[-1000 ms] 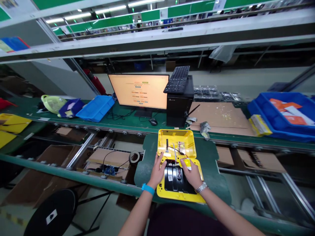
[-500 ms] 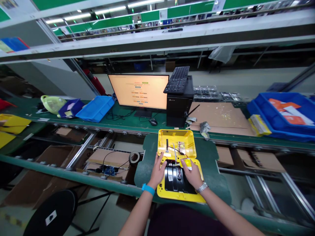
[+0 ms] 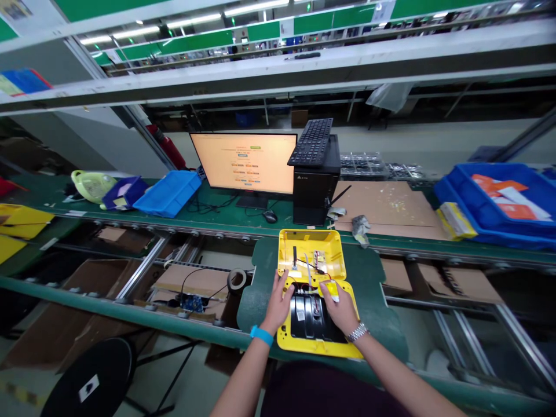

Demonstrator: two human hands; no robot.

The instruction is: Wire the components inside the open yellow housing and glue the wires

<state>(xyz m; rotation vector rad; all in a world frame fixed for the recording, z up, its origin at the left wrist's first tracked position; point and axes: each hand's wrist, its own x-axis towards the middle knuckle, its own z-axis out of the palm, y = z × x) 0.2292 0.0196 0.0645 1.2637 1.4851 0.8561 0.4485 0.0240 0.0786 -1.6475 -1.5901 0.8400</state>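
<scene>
A yellow plastic case (image 3: 324,347) lies opened out in two halves, with a black moulded part (image 3: 304,315) in its near half. Thin wires and a flat pale ribbon run between the halves, and small parts sit in the far half (image 3: 334,243). My left hand (image 3: 278,304) rests on the near half's left edge, fingers stretched forward and thumb apart beside the black part. With bent fingers, my right hand (image 3: 341,307) pinches a small yellow-and-white piece (image 3: 332,288) above the case's hinge side; its exact kind is unclear. The fingertips are partly hidden.
The case lies on a dark green board (image 3: 264,272) bridging the roller rails. Behind stand a monitor (image 3: 247,165), a black computer tower (image 3: 309,194) with a keyboard (image 3: 313,142) on top, and a mouse (image 3: 270,216). Blue bins (image 3: 169,194) flank them; a tape roll (image 3: 237,280) sits lower left.
The camera view has shifted very slightly. Both hands and the case look the same as before.
</scene>
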